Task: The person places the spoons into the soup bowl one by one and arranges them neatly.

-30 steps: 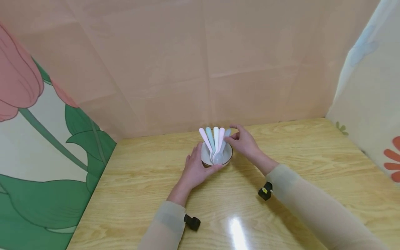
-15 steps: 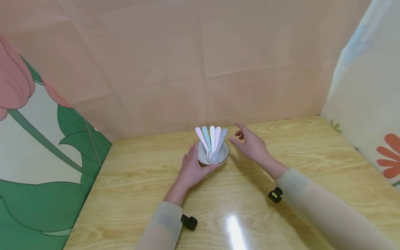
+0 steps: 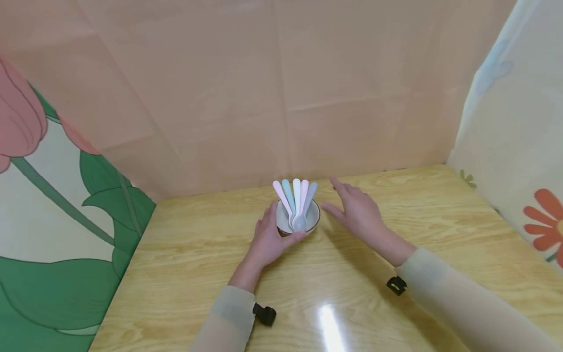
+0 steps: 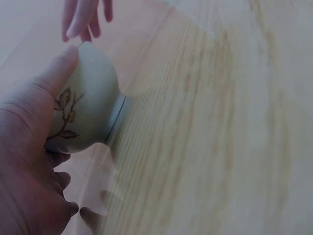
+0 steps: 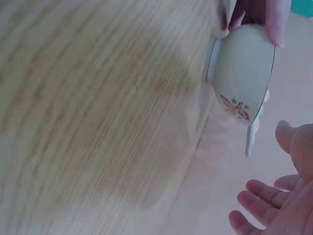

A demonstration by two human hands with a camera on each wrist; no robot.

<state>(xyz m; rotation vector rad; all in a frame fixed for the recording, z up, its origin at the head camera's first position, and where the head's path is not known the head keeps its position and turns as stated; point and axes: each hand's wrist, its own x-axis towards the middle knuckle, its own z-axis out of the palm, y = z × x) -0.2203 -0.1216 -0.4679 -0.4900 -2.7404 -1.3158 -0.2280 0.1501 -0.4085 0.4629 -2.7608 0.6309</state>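
Note:
A small white bowl with a brown rim stands on the table, and a leafy branch is painted on its side in the left wrist view. Several pastel spoons lean in it, handles fanned over the far rim: pink, mint, white, pink and, at the right, a grey-blue spoon. My left hand grips the bowl from the left, its thumb along the near rim. To the right of the bowl my right hand hovers apart from it, thumb and fingers spread and holding nothing.
The wood-grain table meets a pinkish cloth backdrop just behind the bowl. Flower-patterned panels flank both sides. Each sleeve carries a small black wrist device.
My right hand let go of the grey-blue spoon, drew off to the right and spread its fingers. The left hand stays on the bowl; the whole view shifted slightly.

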